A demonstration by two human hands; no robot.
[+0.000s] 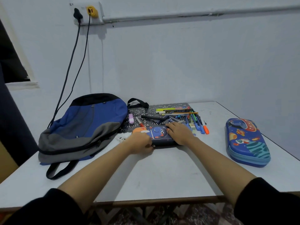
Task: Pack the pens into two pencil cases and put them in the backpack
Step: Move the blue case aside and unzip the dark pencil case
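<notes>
From the head view, my left hand (pixel 141 142) is curled at the near left corner of the dark case (pixel 159 134), pinching what I take to be its zip pull (pixel 152 145). My right hand (pixel 180 133) lies spread and flat on the case's right end, pressing it to the bench (pixel 162 172).

The case looks closed, and I cannot tell which way the zip is meant to go. The pens (pixel 183 117) lie in a loose heap on the mat (pixel 146 111) just behind it, none in hand. The blue case (pixel 247 142) sits zipped and untouched, well off to the right. The backpack (pixel 82 127) lies flat on the left, and I see no opening in it.

I judge the task is barely begun: both cases need filling and closing, then stowing in the backpack.
</notes>
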